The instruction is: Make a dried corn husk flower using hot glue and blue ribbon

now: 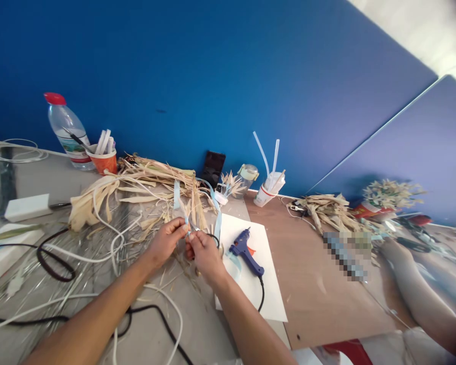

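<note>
My left hand (169,239) and my right hand (205,252) meet above the table, fingertips pinched close together. Between them is a small pale corn husk piece (183,208) with a bit of light blue tape (186,221) around it. The fingers cover most of its lower part. Behind my hands lies a heap of dried corn husks (152,172). A light blue strip (218,223) runs down just beyond my right hand. To the right, a blue glue gun (247,253) rests on a white sheet of paper (264,294).
White cables (116,253) and black cords (159,309) loop across the left side. At the back stand a bottle (70,129), an orange cup (105,161), a phone (214,168), a jar (247,178) and a white cup (265,195). Another person's arm (421,294) reaches in at right.
</note>
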Tool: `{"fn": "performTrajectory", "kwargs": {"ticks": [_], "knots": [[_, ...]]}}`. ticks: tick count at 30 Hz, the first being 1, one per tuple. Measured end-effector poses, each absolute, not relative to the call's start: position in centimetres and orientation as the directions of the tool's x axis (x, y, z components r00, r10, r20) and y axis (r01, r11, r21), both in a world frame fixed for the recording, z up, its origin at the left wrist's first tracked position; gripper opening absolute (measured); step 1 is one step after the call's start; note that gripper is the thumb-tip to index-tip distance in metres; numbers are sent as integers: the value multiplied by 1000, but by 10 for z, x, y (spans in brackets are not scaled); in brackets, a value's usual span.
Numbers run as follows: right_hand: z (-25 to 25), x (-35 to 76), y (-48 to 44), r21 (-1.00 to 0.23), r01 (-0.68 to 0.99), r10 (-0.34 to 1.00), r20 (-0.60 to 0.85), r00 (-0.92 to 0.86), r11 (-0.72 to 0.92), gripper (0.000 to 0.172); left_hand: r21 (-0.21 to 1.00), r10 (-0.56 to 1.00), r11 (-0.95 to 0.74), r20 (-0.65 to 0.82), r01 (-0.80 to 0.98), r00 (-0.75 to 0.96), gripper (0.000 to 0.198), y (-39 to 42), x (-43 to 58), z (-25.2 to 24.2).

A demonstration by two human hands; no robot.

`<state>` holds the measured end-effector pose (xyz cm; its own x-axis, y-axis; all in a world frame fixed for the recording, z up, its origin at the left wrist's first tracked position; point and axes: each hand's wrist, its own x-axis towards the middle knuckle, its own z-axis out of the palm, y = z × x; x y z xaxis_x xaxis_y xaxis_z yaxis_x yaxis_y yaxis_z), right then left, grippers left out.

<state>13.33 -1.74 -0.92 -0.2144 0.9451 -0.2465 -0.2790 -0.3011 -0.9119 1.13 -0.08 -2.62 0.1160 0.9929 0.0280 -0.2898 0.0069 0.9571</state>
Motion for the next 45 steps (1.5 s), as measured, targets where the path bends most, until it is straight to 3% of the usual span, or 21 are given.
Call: {"fn": "performTrajectory", "kwargs": {"ticks": [2, 8, 14, 18, 21, 25, 28, 31, 33, 35, 37, 39, 42, 45], "knots": [[-7, 136, -18, -909, -277, 942, -256, -215, -311, 22, 965, 995, 12, 15, -263, 101, 24, 1, 11, -27], [-1, 143, -16, -751, -419, 850, -368, -377, -511, 38, 926, 1000, -15, 5, -378, -28, 19, 3, 7, -22], [-10, 128, -21, -893, -340, 947, -227, -229, -296, 28, 900, 999, 31, -20, -436, 29, 18, 1, 10, -22], [-11, 129, -20, -811, -467, 931, -252, -265, -352, 23, 885, 990, 66, -2, -462, 138, 19, -2, 10, -23], [-7, 135, -17, -618, -542, 813, -327, -481, -569, 16, 864, 953, 172, -25, -473, 301, 21, -6, 9, -17], [-1, 142, -15, -424, -473, 617, -327, -715, -772, 14, 836, 949, 201, -37, -510, 313, 23, -11, 7, -8], [-3, 145, -16, -393, -340, 475, -326, -818, -854, 15, 818, 942, 197, -6, -541, 334, 22, -11, 6, -7], [-8, 145, -17, -464, -168, 382, -418, -824, -870, 20, 814, 950, 146, 43, -562, 309, 18, -9, 5, -9], [-11, 144, -17, -556, -167, 487, -498, -718, -814, 26, 815, 957, 112, 66, -569, 282, 16, -6, 4, -11], [-11, 143, -17, -709, -262, 722, -485, -493, -655, 28, 816, 964, 75, 87, -573, 250, 16, -4, 3, -13], [-8, 142, -18, -891, -269, 923, -311, -226, -366, 20, 821, 973, 38, 101, -570, 210, 17, -2, 4, -13], [-4, 140, -22, -996, -85, 998, -24, -53, -29, 15, 824, 979, 33, 87, -565, 184, 17, -1, 6, -13], [0, 138, -29, -902, 270, 942, 329, -71, 336, 11, 828, 984, 68, 36, -556, 173, 19, -3, 8, -12], [0, 138, -33, -749, 435, 860, 488, -150, 500, 13, 835, 988, 71, 18, -545, 156, 21, -4, 10, -12]]}}
